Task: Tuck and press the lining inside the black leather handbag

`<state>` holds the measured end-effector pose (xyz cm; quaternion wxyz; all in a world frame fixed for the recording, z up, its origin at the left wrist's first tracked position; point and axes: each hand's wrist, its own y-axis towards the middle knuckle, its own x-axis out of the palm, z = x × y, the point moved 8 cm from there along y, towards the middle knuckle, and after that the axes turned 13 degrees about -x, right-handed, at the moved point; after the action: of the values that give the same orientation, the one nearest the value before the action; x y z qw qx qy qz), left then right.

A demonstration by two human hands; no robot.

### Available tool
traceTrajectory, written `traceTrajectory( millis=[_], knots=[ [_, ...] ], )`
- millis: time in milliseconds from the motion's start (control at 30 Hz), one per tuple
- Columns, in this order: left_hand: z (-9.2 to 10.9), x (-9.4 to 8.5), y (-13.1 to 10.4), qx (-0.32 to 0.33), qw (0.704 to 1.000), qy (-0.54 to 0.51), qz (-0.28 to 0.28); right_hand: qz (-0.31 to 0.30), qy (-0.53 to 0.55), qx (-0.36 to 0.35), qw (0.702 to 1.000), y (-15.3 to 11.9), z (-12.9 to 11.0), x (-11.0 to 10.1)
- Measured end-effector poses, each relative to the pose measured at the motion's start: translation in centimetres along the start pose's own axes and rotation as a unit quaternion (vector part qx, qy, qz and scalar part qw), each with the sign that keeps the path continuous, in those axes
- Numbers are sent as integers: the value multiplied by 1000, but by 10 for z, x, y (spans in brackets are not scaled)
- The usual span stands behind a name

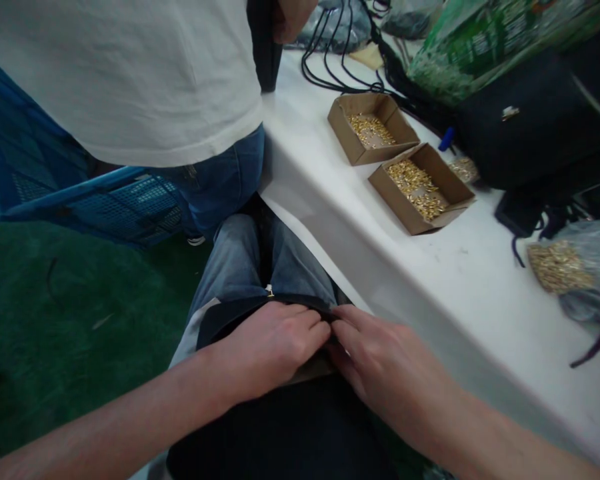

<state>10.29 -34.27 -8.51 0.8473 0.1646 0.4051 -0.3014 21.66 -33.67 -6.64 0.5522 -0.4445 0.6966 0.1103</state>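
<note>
A black bag (290, 427) rests across my lap, its mouth opened toward me with a paler lining showing inside. At its far edge sits a small gold metal fitting (270, 291). My left hand (285, 333) is closed on the bag's edge, fingers curled over the rim. Right beside it, my right hand (365, 340) pinches the same edge from the other side. The fingertips of both hands nearly meet, and whatever small part lies between them is hidden.
On the white table (460, 287) to the right stand two cardboard boxes (393, 207) of small gold pieces. Farther right are a black bag (525, 127) and a clear plastic bag (560, 267) of gold pieces. A co-worker in a white shirt (145, 80) stands ahead, beside a blue crate (115, 207).
</note>
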Motion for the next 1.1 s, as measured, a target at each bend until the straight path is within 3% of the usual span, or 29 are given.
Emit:
traceTrajectory(
  millis=[133,267,333,400,500,600,733,833,967,1100],
  knots=[
    [3,3,2,-5,1000,-9,-3,-34,-32,18,999,-5,3,-8],
    [3,3,0,-14,1000,-18,11,-32,90,15,995,-9,5,-9],
    [3,5,-1,-20,1000,-6,21,-28,91,-32,995,-10,3,-13],
    [5,6,-2,-21,999,17,35,-26,28,-114,993,-11,-2,-22],
    [7,2,0,-5,998,40,53,-13,-105,-234,966,-8,-3,-35],
    [4,-5,6,19,998,49,46,-9,-151,-284,947,1,6,-40],
    [-2,-13,17,72,996,53,-1,-40,-21,-267,963,14,18,-29],
    [-7,-17,28,99,992,40,-61,-17,74,-238,968,17,26,-22],
    [-23,-19,54,62,987,11,-148,54,174,-227,957,18,42,-27],
    [-34,-23,84,18,987,-6,-160,98,185,-205,956,18,62,-38]
  ],
)
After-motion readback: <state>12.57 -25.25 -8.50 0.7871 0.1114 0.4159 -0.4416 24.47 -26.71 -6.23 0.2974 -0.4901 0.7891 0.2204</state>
